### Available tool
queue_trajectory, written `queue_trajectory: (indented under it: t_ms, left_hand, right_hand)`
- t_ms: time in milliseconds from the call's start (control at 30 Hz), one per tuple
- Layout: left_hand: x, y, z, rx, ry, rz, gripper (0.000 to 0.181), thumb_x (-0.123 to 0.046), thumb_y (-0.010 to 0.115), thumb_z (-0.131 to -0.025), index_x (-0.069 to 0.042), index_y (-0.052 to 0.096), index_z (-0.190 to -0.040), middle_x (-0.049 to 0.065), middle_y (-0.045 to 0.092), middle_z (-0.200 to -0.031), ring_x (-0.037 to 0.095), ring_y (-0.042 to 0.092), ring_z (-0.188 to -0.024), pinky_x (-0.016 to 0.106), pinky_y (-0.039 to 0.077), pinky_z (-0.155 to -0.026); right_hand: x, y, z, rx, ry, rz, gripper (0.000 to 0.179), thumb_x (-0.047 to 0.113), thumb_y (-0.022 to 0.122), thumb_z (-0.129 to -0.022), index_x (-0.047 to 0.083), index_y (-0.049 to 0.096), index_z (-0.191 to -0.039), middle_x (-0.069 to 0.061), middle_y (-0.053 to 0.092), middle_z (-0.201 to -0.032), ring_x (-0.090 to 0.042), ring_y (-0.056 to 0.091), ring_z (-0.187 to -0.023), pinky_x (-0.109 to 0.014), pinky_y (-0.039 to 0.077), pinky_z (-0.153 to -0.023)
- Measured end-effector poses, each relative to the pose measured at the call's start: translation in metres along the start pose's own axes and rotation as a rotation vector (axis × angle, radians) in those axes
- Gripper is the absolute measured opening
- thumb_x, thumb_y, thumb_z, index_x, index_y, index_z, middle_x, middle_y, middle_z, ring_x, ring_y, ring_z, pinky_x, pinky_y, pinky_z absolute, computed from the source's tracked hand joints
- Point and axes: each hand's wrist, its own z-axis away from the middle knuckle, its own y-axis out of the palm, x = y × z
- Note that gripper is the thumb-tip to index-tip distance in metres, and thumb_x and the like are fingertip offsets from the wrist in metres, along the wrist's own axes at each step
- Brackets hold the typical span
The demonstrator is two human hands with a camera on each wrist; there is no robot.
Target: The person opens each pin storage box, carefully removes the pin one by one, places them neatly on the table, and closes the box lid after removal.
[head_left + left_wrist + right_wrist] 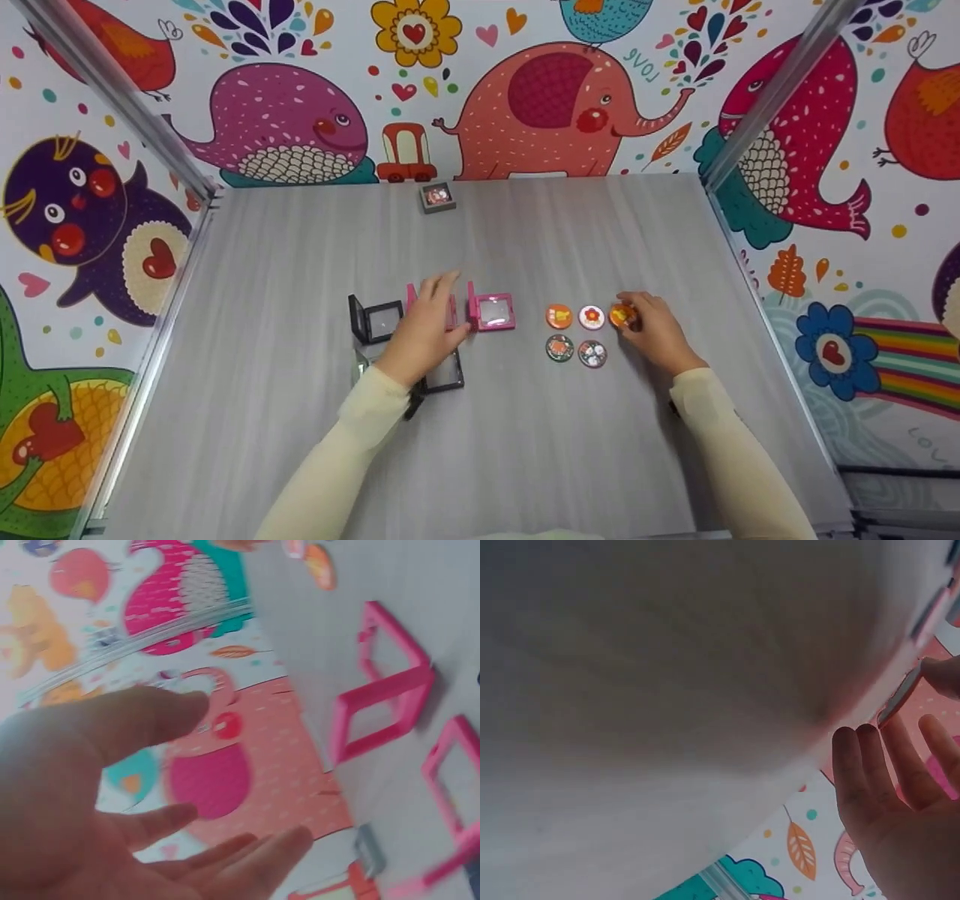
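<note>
My right hand [660, 334] pinches an orange round badge [620, 315] between thumb and fingers; in the right wrist view the badge [901, 696] is seen edge-on. Left of it lie an orange badge [558, 316], a red-flower badge [592, 317], a green badge [559, 348] and a dark floral badge [592, 354]. My left hand [426, 330] hovers with nothing in its spread fingers, partly covering a pink hinged square case [412, 295]. Right beside it stands another pink case [513, 318], lid raised, its frame [420, 680] plain in the left wrist view.
A black hinged case [361, 319] with its lid up stands left of the left hand. Another black case [462, 379] lies near the left wrist, partly hidden by the arm. At the back, a small grey box [438, 208] holds a picture. Patterned walls [525, 157] enclose the table.
</note>
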Motion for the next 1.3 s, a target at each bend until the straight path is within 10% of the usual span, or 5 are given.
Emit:
queue_trajectory:
  t_ms: [300,533,700,900,1300]
  left_hand:
    - [0.016,-0.063,0.138,-0.232,-0.113,0.122,0.074,-0.004,0.080,-0.098,-0.008,0.045,-0.162,0.014,0.046,-0.161,0.035,0.055,-0.139,0.048,0.055,-0.107]
    - [0.009,-0.051,0.214,-0.343,-0.238,0.068,0.067,0.000,0.081,-0.096,-0.006,0.052,-0.156,0.014,0.051,-0.154,0.033,0.052,-0.142,0.034,0.053,-0.106]
    - [-0.006,-0.043,0.255,-0.427,-0.256,-0.001,0.069,0.004,0.084,-0.090,-0.002,0.056,-0.152,0.018,0.054,-0.149,0.036,0.056,-0.134,0.001,0.034,-0.103]
    - [-0.026,-0.040,0.299,-0.476,-0.404,0.005,0.070,0.009,0.085,-0.085,0.002,0.057,-0.148,0.021,0.055,-0.143,0.039,0.055,-0.131,-0.002,0.027,-0.097]
    - [-0.045,-0.030,0.341,-0.482,-0.484,0.081,0.067,0.015,0.083,-0.083,0.008,0.058,-0.145,0.027,0.056,-0.139,0.044,0.055,-0.128,-0.001,0.029,-0.095]
  right_hand:
    - [0.010,-0.029,0.004,0.093,-0.039,0.030,0.054,-0.004,0.080,-0.094,-0.001,0.061,-0.145,-0.024,0.058,-0.144,-0.046,0.053,-0.132,-0.064,0.045,-0.114]
    - [0.068,-0.065,-0.044,0.117,-0.244,-0.020,0.052,-0.003,0.080,-0.095,0.001,0.062,-0.143,-0.019,0.057,-0.144,-0.039,0.056,-0.130,-0.059,0.055,-0.104]
    - [0.108,-0.055,-0.105,0.150,-0.361,-0.080,0.049,-0.001,0.077,-0.097,0.003,0.061,-0.144,-0.015,0.058,-0.143,-0.035,0.058,-0.128,-0.058,0.055,-0.105]
    - [0.135,-0.018,-0.166,0.227,-0.243,-0.062,0.062,-0.009,0.071,-0.097,0.006,0.053,-0.154,-0.014,0.049,-0.154,-0.039,0.055,-0.136,-0.054,0.052,-0.110]
    - [0.148,0.007,-0.182,0.416,0.020,0.132,0.096,-0.010,0.070,-0.095,0.029,0.030,-0.173,-0.012,0.029,-0.172,-0.036,0.033,-0.154,-0.056,0.034,-0.125]
